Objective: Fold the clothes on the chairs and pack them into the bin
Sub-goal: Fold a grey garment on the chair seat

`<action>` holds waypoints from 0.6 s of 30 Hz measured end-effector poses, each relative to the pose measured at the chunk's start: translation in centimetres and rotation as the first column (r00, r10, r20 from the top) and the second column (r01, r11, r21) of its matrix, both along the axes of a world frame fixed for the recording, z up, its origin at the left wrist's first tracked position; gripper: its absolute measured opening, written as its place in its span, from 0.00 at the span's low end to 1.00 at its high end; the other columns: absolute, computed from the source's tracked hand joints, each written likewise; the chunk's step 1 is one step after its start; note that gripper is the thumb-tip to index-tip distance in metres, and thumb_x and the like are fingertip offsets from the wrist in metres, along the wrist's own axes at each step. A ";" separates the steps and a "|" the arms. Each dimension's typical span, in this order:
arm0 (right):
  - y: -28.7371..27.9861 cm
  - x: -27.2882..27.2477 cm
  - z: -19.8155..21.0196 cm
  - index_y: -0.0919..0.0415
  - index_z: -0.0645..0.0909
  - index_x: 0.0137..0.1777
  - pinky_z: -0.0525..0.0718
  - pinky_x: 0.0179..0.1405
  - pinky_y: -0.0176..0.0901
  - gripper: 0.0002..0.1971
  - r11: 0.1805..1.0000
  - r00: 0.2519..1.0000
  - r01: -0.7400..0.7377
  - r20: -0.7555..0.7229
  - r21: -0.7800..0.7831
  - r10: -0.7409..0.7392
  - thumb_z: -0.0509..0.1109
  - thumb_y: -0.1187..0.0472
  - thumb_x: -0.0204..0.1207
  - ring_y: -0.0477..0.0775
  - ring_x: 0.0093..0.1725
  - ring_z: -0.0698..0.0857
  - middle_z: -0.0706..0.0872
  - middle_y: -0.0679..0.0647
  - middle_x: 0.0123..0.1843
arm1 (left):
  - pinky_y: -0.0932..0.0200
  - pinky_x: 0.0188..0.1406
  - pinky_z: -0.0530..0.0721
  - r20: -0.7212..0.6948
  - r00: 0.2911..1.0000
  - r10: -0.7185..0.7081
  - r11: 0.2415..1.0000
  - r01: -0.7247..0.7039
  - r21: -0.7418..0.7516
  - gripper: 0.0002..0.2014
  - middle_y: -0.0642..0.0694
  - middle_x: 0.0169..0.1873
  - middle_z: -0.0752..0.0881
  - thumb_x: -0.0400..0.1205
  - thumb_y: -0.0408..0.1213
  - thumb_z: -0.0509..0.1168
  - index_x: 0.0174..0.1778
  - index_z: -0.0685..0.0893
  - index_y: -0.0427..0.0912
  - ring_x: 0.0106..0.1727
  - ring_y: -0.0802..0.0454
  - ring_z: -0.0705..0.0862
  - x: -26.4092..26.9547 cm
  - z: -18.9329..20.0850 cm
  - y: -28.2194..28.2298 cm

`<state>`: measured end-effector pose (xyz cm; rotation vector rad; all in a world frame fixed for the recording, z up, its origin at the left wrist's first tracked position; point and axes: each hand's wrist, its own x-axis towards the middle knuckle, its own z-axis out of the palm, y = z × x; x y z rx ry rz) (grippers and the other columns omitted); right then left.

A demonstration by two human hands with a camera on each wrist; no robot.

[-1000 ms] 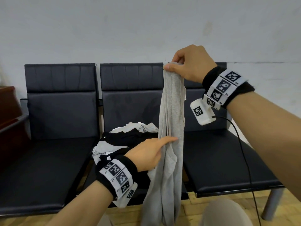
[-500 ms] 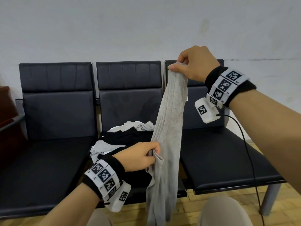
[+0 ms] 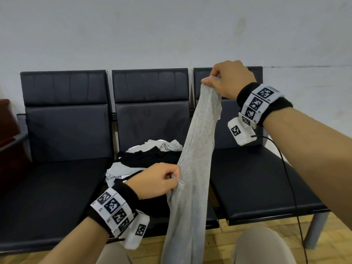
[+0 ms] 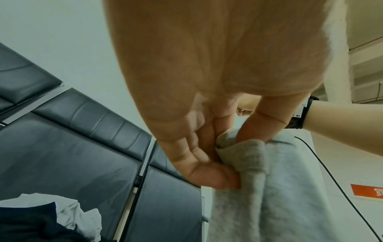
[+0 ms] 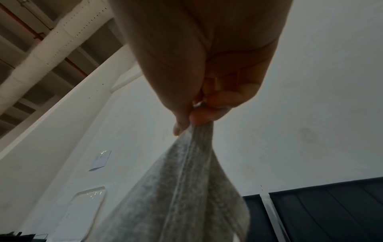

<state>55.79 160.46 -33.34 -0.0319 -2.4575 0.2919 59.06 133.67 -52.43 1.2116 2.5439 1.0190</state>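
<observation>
Head view shows a row of three black padded chairs point(image 3: 64, 168) against a pale wall. On the middle seat lies a heap of black, white and grey clothes point(image 3: 146, 159). Near it, our left hand point(image 3: 154, 181) pinches a side edge of a long grey knit garment point(image 3: 198, 159), which hangs from our raised right hand point(image 3: 230, 80), fingers clamped on its top. We judge we are straightening it to fold; next, spread the edges apart. No bin is visible.
</observation>
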 end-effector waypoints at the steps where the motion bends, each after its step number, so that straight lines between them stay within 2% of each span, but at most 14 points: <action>1: -0.1 0.0 0.0 0.52 0.88 0.51 0.87 0.52 0.54 0.18 1.000 1.000 -0.006 0.000 0.005 0.006 0.70 0.38 0.81 0.59 0.51 0.87 0.90 0.52 0.50 | 0.56 0.35 0.76 -0.065 0.997 0.032 0.999 -0.033 -0.020 0.12 0.58 0.25 0.76 0.75 0.37 0.63 0.27 0.75 0.56 0.30 0.58 0.73 -0.2 -0.4 0.0; 3: -0.2 0.1 0.1 0.52 0.88 0.51 0.88 0.54 0.57 0.18 1.000 1.000 -0.009 -0.001 0.018 0.009 0.70 0.38 0.81 0.60 0.52 0.87 0.90 0.54 0.50 | 0.57 0.30 0.74 -0.236 0.969 0.077 0.993 -0.095 -0.066 0.13 0.56 0.23 0.75 0.76 0.36 0.62 0.27 0.69 0.53 0.27 0.56 0.72 -0.3 -1.1 0.1; 5: -0.2 0.1 0.2 0.53 0.88 0.52 0.89 0.54 0.59 0.18 0.999 1.000 -0.003 -0.002 0.045 0.004 0.69 0.38 0.81 0.61 0.52 0.88 0.90 0.55 0.51 | 0.59 0.30 0.71 -0.333 0.940 0.071 0.989 -0.111 -0.101 0.13 0.55 0.25 0.74 0.75 0.36 0.60 0.27 0.67 0.53 0.28 0.56 0.71 -0.3 -1.3 0.2; 8: -0.3 0.0 0.1 0.54 0.87 0.53 0.89 0.53 0.58 0.19 0.997 1.000 0.002 0.001 0.083 -0.002 0.69 0.38 0.82 0.61 0.51 0.88 0.89 0.55 0.50 | 0.62 0.36 0.73 -0.345 0.938 0.046 0.988 -0.094 -0.122 0.11 0.57 0.35 0.74 0.73 0.39 0.59 0.28 0.66 0.56 0.35 0.59 0.74 -0.7 -1.6 -0.1; 10: -0.2 -0.2 0.0 0.54 0.87 0.53 0.88 0.53 0.58 0.19 0.997 1.000 -0.005 0.000 0.079 0.005 0.69 0.38 0.82 0.60 0.51 0.88 0.90 0.55 0.50 | 0.64 0.38 0.75 -0.317 0.947 0.057 0.992 -0.090 -0.090 0.12 0.58 0.36 0.76 0.75 0.38 0.61 0.28 0.69 0.56 0.36 0.59 0.75 -0.9 -1.5 -0.3; 12: 0.0 -0.5 -0.1 0.54 0.87 0.52 0.88 0.54 0.57 0.19 0.998 1.000 -0.020 -0.002 0.051 0.020 0.69 0.38 0.81 0.59 0.52 0.87 0.90 0.53 0.50 | 0.64 0.36 0.73 -0.199 0.978 0.068 0.997 -0.072 -0.014 0.16 0.57 0.29 0.77 0.78 0.32 0.64 0.27 0.72 0.54 0.32 0.59 0.74 -1.0 -1.3 -0.3; 14: 0.4 -1.0 0.0 0.55 0.87 0.51 0.87 0.55 0.53 0.19 0.998 0.998 -0.060 -0.007 0.004 0.060 0.70 0.39 0.82 0.57 0.52 0.87 0.89 0.51 0.49 | 0.63 0.35 0.73 0.005 0.999 0.040 0.996 -0.040 0.078 0.18 0.57 0.27 0.75 0.80 0.30 0.67 0.27 0.76 0.55 0.31 0.60 0.71 -0.8 -0.9 -0.1; 16: 0.6 -1.3 -0.1 0.58 0.87 0.52 0.85 0.56 0.50 0.17 0.991 0.993 -0.117 -0.024 -0.057 0.116 0.70 0.42 0.83 0.55 0.52 0.87 0.88 0.51 0.48 | 0.65 0.33 0.70 0.221 0.975 -0.016 0.975 -0.033 0.218 0.16 0.53 0.26 0.74 0.76 0.32 0.67 0.25 0.77 0.54 0.31 0.58 0.70 0.0 -0.5 0.2; 18: 0.8 -1.8 -0.8 0.59 0.86 0.54 0.89 0.56 0.50 0.14 0.963 0.979 -0.204 -0.031 -0.176 0.202 0.70 0.47 0.85 0.55 0.49 0.90 0.90 0.53 0.49 | 0.66 0.27 0.66 0.412 0.909 -0.063 0.915 -0.112 0.387 0.12 0.51 0.24 0.71 0.68 0.31 0.65 0.23 0.75 0.51 0.27 0.58 0.67 0.7 0.0 0.6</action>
